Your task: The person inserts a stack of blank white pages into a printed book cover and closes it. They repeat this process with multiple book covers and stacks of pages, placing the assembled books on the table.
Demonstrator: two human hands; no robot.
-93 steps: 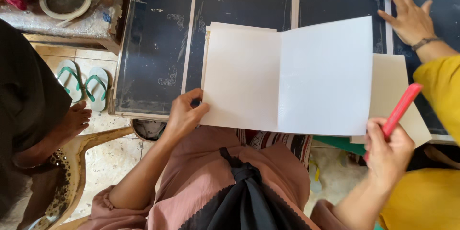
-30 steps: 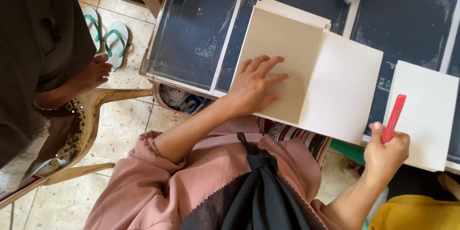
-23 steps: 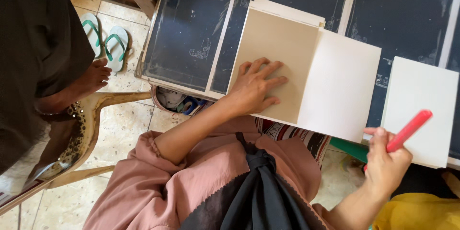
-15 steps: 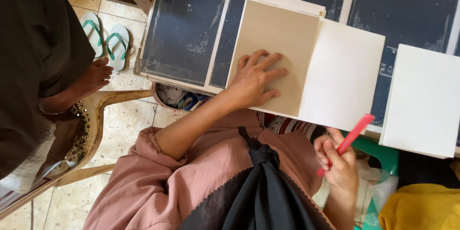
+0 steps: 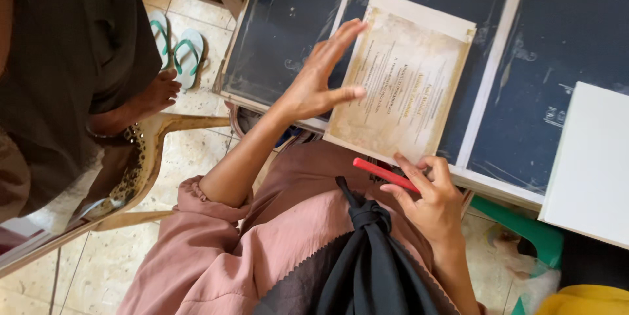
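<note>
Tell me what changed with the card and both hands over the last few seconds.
The folded card was open with blank insides; now it lies shut, printed front up. The left hand came off its left page and is raised at its left edge. The right hand moved in to the card's near edge. Unchanged: that hand holds the red tool; the white sheet lies on the dark table.

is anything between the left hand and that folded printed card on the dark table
Nothing visible does. The left hand hangs open at the left edge of the folded card, thumb tip over its face. The right hand touches the card's near edge while holding a red pen.
</note>
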